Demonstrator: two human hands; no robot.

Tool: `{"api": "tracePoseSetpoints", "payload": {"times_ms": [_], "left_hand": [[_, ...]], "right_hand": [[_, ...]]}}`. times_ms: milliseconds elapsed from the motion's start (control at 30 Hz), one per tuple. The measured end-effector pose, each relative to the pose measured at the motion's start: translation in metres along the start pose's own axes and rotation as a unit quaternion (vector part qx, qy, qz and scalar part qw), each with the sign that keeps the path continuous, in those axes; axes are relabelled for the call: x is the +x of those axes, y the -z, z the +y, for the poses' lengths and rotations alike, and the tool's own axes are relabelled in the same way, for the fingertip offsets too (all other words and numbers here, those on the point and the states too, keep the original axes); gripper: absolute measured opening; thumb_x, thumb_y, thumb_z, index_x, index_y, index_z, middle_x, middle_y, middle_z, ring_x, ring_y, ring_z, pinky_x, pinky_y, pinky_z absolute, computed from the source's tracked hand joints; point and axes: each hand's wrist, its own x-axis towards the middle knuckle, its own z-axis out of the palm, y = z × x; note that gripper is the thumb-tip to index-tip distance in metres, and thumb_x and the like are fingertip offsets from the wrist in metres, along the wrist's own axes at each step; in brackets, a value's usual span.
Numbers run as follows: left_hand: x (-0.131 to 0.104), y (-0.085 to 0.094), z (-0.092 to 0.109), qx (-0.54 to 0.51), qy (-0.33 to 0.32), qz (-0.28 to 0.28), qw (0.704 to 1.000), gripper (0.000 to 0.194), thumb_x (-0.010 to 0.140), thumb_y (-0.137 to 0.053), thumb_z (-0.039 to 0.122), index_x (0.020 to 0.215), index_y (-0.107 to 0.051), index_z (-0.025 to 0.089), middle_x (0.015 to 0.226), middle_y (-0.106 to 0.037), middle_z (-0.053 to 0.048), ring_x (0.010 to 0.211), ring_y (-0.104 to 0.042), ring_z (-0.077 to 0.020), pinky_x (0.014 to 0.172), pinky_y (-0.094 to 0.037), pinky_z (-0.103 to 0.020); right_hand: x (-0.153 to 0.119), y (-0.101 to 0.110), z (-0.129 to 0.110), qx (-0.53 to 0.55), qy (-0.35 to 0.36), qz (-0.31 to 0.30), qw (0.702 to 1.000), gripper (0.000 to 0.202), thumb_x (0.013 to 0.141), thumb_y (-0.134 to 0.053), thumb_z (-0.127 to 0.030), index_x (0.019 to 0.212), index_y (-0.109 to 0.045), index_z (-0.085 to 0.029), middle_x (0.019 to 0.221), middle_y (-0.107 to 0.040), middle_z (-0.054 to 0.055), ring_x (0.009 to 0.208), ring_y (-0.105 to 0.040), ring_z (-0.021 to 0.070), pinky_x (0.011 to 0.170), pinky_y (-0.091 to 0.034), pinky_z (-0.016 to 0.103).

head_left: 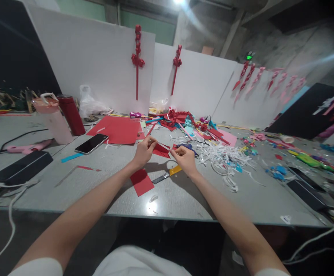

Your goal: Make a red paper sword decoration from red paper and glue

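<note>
Between my two hands a small piece of red paper point(161, 150) is held up off the table, with a fold or raised edge along its top. My left hand point(144, 152) pinches its left end between thumb and fingers. At the right end my right hand point(184, 157) grips the paper the same way. Below them on the table lies a red paper rectangle point(142, 182). Beside it rests a utility knife with a yellow handle point(175, 170) and a dark blade end, partly under my right hand. Dark blue-handled scissors point(188, 147) lie just behind my right hand.
Large red sheets point(117, 129) and a phone point(91, 144) lie to the left, near a pink bottle point(54, 120) and a red flask point(72, 115). White paper shreds point(227, 155) spread to the right. A pink glue gun point(30, 146) and black box point(22, 167) sit far left.
</note>
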Motion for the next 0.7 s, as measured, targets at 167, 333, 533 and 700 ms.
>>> {"api": "tracePoseSetpoints", "payload": {"times_ms": [167, 333, 533, 700], "left_hand": [[0.0009, 0.0011, -0.0001, -0.004, -0.001, 0.002, 1.000, 0.016, 0.096, -0.057, 0.035, 0.090, -0.058, 0.020, 0.067, -0.063, 0.002, 0.062, -0.059, -0.0150, 0.061, -0.040, -0.025], [0.0024, 0.0018, -0.0023, -0.012, 0.005, 0.010, 1.000, 0.018, 0.096, -0.058, 0.036, 0.090, -0.058, 0.020, 0.070, -0.066, 0.000, 0.063, -0.062, -0.0158, 0.061, -0.041, -0.026], [0.0021, 0.0005, -0.0025, -0.028, 0.007, 0.006, 1.000, 0.020, 0.096, -0.058, 0.039, 0.090, -0.058, 0.020, 0.069, -0.065, 0.000, 0.062, -0.060, -0.0157, 0.059, -0.041, -0.026], [0.0017, 0.0008, -0.0007, -0.031, 0.013, 0.010, 0.999, 0.019, 0.096, -0.059, 0.037, 0.088, -0.058, 0.020, 0.066, -0.062, 0.001, 0.059, -0.058, -0.0142, 0.056, -0.038, -0.024]], "right_hand": [[0.0031, 0.0025, 0.0016, -0.020, 0.008, -0.002, 1.000, 0.046, 0.087, -0.066, -0.061, 0.068, -0.065, -0.019, 0.058, -0.058, 0.000, 0.054, -0.047, 0.0139, 0.054, -0.035, 0.027], [0.0044, 0.0029, 0.0047, -0.036, 0.019, 0.007, 0.999, 0.043, 0.088, -0.066, -0.059, 0.071, -0.067, -0.019, 0.057, -0.056, -0.002, 0.053, -0.044, 0.0133, 0.054, -0.032, 0.028], [0.0060, 0.0025, 0.0091, -0.040, 0.008, 0.004, 0.999, 0.046, 0.087, -0.065, -0.062, 0.072, -0.068, -0.019, 0.058, -0.059, -0.001, 0.054, -0.046, 0.0142, 0.054, -0.033, 0.028], [0.0061, 0.0031, 0.0084, -0.032, 0.002, -0.003, 0.999, 0.044, 0.088, -0.064, -0.060, 0.074, -0.068, -0.018, 0.056, -0.057, -0.001, 0.052, -0.044, 0.0135, 0.053, -0.031, 0.028]]}}
